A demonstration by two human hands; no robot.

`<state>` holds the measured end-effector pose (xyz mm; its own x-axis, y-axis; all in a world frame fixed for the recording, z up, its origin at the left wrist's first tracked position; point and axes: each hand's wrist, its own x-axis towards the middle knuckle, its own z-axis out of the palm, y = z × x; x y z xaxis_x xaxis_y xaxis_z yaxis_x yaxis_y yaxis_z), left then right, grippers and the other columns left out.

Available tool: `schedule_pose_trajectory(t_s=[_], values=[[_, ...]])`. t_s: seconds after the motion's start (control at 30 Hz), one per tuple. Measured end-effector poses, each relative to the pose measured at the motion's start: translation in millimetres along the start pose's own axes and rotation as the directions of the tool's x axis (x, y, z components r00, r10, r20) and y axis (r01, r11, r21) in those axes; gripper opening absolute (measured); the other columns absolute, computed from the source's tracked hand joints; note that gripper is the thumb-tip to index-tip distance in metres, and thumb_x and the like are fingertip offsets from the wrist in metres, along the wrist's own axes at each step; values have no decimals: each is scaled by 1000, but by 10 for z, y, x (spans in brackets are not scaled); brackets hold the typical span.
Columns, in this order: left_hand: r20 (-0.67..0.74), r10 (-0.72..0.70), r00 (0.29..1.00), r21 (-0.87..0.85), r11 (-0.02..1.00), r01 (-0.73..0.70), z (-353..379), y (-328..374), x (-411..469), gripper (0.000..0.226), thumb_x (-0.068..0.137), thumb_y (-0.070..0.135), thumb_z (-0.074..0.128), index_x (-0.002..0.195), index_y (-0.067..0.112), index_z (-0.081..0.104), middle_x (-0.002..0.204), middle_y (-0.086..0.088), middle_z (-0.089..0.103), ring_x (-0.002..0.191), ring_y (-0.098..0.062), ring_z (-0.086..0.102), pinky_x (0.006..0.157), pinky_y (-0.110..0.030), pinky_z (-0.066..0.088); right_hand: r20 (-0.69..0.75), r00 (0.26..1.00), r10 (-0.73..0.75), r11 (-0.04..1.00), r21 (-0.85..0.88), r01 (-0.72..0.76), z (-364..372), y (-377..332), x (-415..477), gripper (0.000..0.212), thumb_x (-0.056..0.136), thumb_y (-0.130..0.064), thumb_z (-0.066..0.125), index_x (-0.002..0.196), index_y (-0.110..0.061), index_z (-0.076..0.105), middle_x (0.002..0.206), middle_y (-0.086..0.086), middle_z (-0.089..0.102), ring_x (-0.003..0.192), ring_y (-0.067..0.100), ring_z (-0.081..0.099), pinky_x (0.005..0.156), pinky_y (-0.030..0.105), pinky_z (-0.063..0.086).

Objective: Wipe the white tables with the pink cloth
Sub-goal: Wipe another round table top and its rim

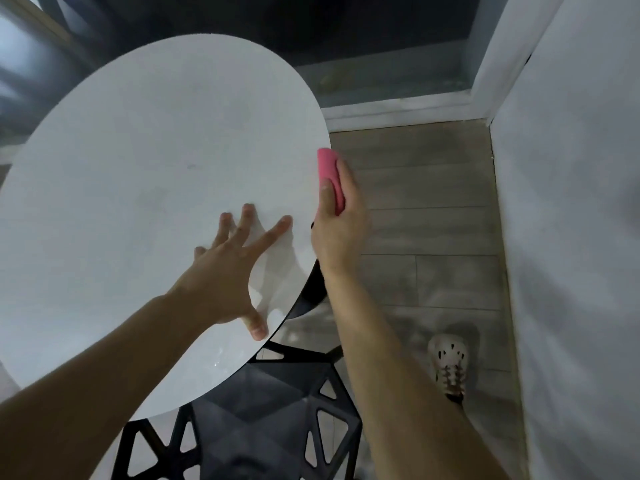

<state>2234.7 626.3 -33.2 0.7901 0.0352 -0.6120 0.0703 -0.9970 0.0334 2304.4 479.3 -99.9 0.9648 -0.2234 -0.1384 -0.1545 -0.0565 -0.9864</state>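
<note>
A round white table [138, 174] fills the left and middle of the view. My left hand [235, 268] lies flat on its near right part, fingers spread and straight. My right hand [341, 220] grips a folded pink cloth [330, 176] and holds it against the table's right rim. Thumb and fingers curl round the cloth, and part of it is hidden inside the hand.
A black chair [277, 417] with triangular cut-outs stands under the table's near edge. A white wall [571, 237] rises close on the right. Wood-look floor [422, 209] lies between table and wall, with my shoe [448, 365] on it. A dark doorway is behind.
</note>
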Motion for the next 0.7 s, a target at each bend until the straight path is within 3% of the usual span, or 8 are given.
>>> schedule_pose_trajectory(t_s=[0.07,0.2,0.33,0.4,0.47,0.57,0.63,0.7], values=[[13,-5,1000,17,1000,5,-3,1,6,183,29,69,104,147,72,-36,173,5,-40,161,-37,-33,122,-79,20,-28,999,-34,999,-32,33,-47,136,-500,46,115,-17,51,160,-10,48,164,7,50,150,19,50,122,31,45],[-12,9,1000,35,999,-8,21,-12,12,182,31,73,102,145,71,-39,174,3,-39,161,-39,-31,123,-77,23,132,990,-56,995,-78,67,-114,173,-846,53,118,-18,39,170,-15,28,178,2,25,164,16,26,131,38,33],[-33,11,999,33,999,-10,14,-10,11,185,25,70,103,150,71,-33,175,4,-36,164,-37,-27,119,-74,32,229,973,11,990,-136,20,-28,41,318,51,118,-24,38,169,-17,33,175,-1,33,158,16,35,129,29,29],[-33,13,999,42,999,-11,27,-18,14,185,24,72,101,151,69,-34,175,4,-37,164,-36,-27,120,-72,34,298,954,36,995,-98,-7,10,-28,690,51,118,-33,37,168,-23,35,172,-6,38,155,13,39,129,34,32],[-30,7,1000,32,999,-6,38,-32,17,185,26,70,102,150,69,-35,174,3,-39,164,-36,-29,121,-70,33,289,956,50,997,-73,-30,19,-31,592,51,118,-40,36,168,-27,36,170,-9,41,154,11,41,128,33,35],[7,0,1000,19,1000,0,20,-2,-4,182,34,67,104,151,68,-35,172,2,-43,162,-35,-34,124,-69,27,204,979,10,992,-125,16,-126,113,-67,53,118,-35,35,170,-25,30,174,-5,34,158,13,36,125,23,32],[10,9,1000,-20,1000,-9,-41,12,-18,168,46,69,102,159,66,-23,178,1,-31,166,-34,-23,126,-64,27,232,973,1,993,-111,26,-235,203,-498,55,118,-36,32,171,-25,23,176,-4,27,161,12,29,129,25,28],[-109,27,994,-129,991,-41,-133,-29,-13,127,66,63,96,166,61,18,182,0,12,166,-30,20,126,-54,38,289,956,40,998,-64,-23,-246,213,-596,56,118,-33,31,172,-24,16,178,-5,19,163,6,19,132,24,21]])
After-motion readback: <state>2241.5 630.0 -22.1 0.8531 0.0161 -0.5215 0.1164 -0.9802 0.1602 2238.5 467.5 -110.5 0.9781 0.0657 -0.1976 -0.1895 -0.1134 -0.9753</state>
